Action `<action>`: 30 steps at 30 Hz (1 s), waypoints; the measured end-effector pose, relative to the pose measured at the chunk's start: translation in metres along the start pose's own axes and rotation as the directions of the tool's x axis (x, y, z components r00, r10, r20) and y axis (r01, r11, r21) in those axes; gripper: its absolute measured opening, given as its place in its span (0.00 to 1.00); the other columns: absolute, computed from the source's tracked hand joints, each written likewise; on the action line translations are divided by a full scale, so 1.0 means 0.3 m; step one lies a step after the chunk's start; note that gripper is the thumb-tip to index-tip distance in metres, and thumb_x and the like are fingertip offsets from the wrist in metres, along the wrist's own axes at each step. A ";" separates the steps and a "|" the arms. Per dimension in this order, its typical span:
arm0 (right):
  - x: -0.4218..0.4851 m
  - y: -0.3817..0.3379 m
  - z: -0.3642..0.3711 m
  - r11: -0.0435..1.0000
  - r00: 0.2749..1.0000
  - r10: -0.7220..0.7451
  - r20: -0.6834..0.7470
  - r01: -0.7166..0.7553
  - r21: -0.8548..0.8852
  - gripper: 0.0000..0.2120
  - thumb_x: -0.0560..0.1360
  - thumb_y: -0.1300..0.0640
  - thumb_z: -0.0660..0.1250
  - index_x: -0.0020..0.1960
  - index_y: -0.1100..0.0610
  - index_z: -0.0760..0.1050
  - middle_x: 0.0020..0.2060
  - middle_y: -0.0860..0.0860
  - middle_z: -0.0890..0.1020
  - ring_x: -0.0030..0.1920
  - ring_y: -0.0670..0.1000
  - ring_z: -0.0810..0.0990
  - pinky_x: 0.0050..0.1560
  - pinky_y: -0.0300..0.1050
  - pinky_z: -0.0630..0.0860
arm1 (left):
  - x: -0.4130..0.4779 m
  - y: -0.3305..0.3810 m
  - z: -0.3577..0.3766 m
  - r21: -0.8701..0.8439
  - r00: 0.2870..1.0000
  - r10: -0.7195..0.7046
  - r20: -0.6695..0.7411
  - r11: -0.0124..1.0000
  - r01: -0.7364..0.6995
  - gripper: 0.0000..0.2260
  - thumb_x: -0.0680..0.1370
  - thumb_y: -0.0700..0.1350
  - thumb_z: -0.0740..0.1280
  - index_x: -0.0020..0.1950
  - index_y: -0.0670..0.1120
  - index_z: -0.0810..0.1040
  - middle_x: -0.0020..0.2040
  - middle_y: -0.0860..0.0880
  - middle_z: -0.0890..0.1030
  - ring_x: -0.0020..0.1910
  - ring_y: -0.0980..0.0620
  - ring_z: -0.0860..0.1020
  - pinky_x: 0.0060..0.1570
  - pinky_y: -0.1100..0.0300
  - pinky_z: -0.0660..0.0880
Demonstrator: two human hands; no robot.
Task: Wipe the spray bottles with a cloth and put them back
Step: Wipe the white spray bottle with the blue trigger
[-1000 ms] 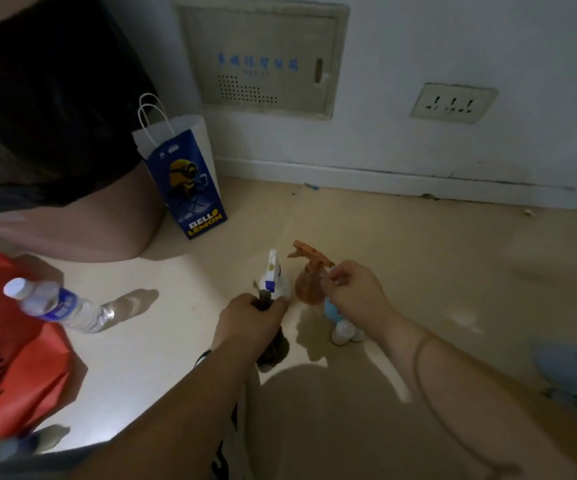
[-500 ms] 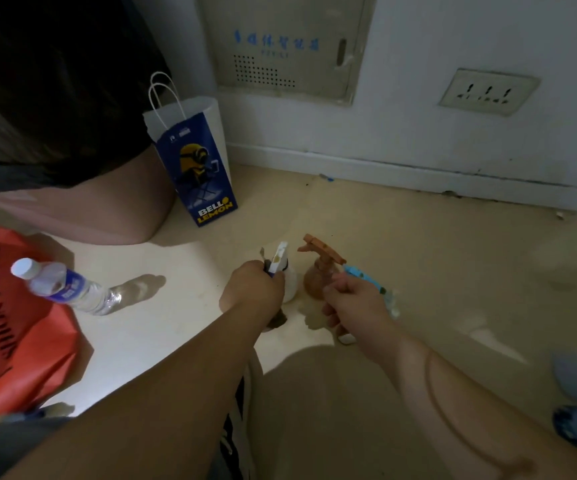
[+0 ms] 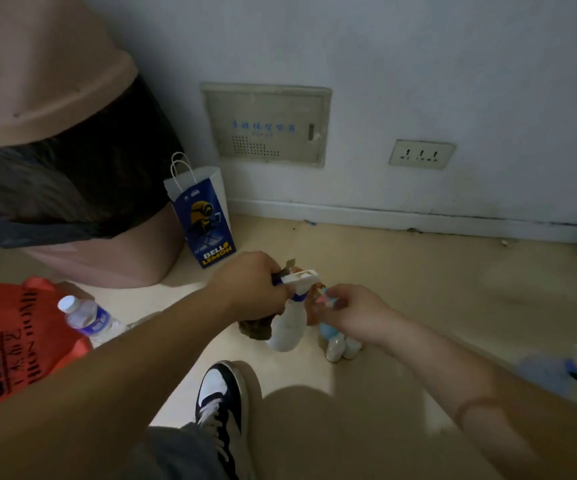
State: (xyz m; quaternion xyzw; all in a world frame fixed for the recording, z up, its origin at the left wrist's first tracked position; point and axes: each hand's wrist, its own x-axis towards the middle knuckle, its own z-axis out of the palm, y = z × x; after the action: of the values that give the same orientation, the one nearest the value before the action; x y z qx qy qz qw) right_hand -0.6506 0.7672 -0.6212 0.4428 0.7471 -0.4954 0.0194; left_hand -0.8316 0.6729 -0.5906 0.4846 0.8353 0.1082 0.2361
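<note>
Legible print: one brand name on a bag

The blue-and-white paper gift bag (image 3: 207, 223) reads "BELL LEMON"; the blue characters on the beige metal wall panel (image 3: 266, 124) are too blurred to read.

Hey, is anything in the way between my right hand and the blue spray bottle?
Nothing visible. The right hand pinches the blue bottle at its trigger. The white bottle, held in the left hand, is close beside it, and the brown bottle is just behind, but neither comes between.

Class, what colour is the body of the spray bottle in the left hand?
White: the spray bottle body, in the head view.
</note>
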 end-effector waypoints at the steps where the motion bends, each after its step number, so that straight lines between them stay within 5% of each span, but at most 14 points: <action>1: -0.042 -0.021 -0.024 0.997 0.999 -0.031 0.015 0.031 -0.066 0.18 0.78 0.46 0.71 0.61 0.57 0.80 0.44 0.47 0.79 0.43 0.45 0.77 0.42 0.37 0.72 | -0.035 0.035 -0.042 -0.034 0.999 0.039 0.009 0.999 -0.038 0.13 0.78 0.58 0.70 0.45 0.50 0.83 0.36 0.50 0.82 0.36 0.51 0.82 0.38 0.54 0.84; 5: -0.206 -0.047 -0.121 0.974 0.980 -0.176 -0.095 0.159 -0.160 0.14 0.72 0.40 0.74 0.55 0.43 0.80 0.50 0.39 0.80 0.52 0.42 0.79 0.45 0.36 0.73 | -0.178 0.181 -0.181 -0.231 0.981 0.191 0.037 0.957 -0.177 0.13 0.79 0.58 0.70 0.47 0.49 0.85 0.37 0.51 0.85 0.37 0.54 0.84 0.39 0.57 0.84; 8: -0.329 -0.032 -0.201 0.970 0.935 -0.234 -0.268 0.206 -0.129 0.18 0.68 0.39 0.77 0.54 0.43 0.80 0.50 0.39 0.82 0.52 0.37 0.78 0.46 0.34 0.72 | -0.257 0.280 -0.228 -0.398 0.962 0.269 0.044 0.888 -0.230 0.11 0.80 0.56 0.71 0.46 0.49 0.85 0.36 0.55 0.86 0.36 0.58 0.85 0.35 0.62 0.81; 13: -0.479 0.019 -0.298 0.980 0.913 -0.189 -0.361 0.201 -0.005 0.14 0.70 0.42 0.78 0.51 0.45 0.82 0.46 0.45 0.85 0.48 0.43 0.83 0.47 0.42 0.80 | -0.319 0.448 -0.188 -0.447 0.944 0.329 0.012 0.846 -0.289 0.15 0.79 0.58 0.71 0.42 0.47 0.84 0.37 0.43 0.83 0.37 0.44 0.84 0.38 0.45 0.83; 16: -0.521 0.071 -0.323 0.972 0.884 -0.210 -0.417 0.235 0.009 0.08 0.73 0.47 0.77 0.50 0.45 0.82 0.46 0.45 0.86 0.48 0.42 0.84 0.49 0.39 0.81 | -0.342 0.518 -0.148 -0.457 0.922 0.386 0.004 0.821 -0.342 0.17 0.80 0.55 0.70 0.45 0.42 0.83 0.36 0.40 0.82 0.29 0.52 0.78 0.31 0.58 0.78; 20: -0.517 0.149 -0.349 0.965 0.869 -0.248 -0.428 0.258 -0.034 0.07 0.75 0.47 0.73 0.52 0.46 0.82 0.47 0.43 0.85 0.50 0.38 0.83 0.48 0.31 0.76 | -0.321 0.559 -0.122 -0.480 0.889 0.445 0.108 0.806 -0.346 0.13 0.79 0.56 0.72 0.49 0.47 0.85 0.39 0.48 0.86 0.34 0.56 0.84 0.32 0.63 0.80; 23: -0.491 0.190 -0.378 0.961 0.872 -0.272 -0.407 0.226 -0.157 0.10 0.76 0.44 0.71 0.56 0.44 0.80 0.48 0.40 0.84 0.51 0.36 0.81 0.49 0.30 0.76 | -0.261 0.553 -0.133 -0.457 0.870 0.431 0.240 0.841 -0.291 0.18 0.72 0.55 0.78 0.61 0.57 0.81 0.46 0.56 0.87 0.43 0.60 0.86 0.40 0.66 0.82; 25: -0.474 0.216 -0.400 0.957 0.883 -0.267 -0.387 0.195 -0.216 0.14 0.76 0.40 0.69 0.59 0.43 0.79 0.51 0.40 0.82 0.54 0.38 0.80 0.55 0.39 0.78 | -0.206 0.538 -0.152 -0.406 0.898 0.348 0.270 0.887 -0.221 0.26 0.68 0.55 0.81 0.63 0.63 0.77 0.52 0.56 0.85 0.47 0.55 0.86 0.44 0.55 0.85; 30: -0.447 0.234 -0.452 0.979 0.893 -0.199 -0.403 0.160 -0.128 0.12 0.77 0.42 0.69 0.58 0.43 0.78 0.51 0.41 0.83 0.54 0.40 0.80 0.56 0.40 0.77 | -0.107 0.590 -0.185 -0.493 0.962 0.261 0.074 0.849 -0.193 0.13 0.72 0.52 0.78 0.53 0.58 0.79 0.47 0.53 0.86 0.43 0.52 0.86 0.39 0.55 0.84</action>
State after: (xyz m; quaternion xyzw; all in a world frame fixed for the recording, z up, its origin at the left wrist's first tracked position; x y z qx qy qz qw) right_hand -0.4659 0.7919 -0.5404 0.4655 0.7938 -0.3552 -0.1646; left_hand -0.7116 0.7375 -0.4610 0.5124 0.7004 0.3057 0.3917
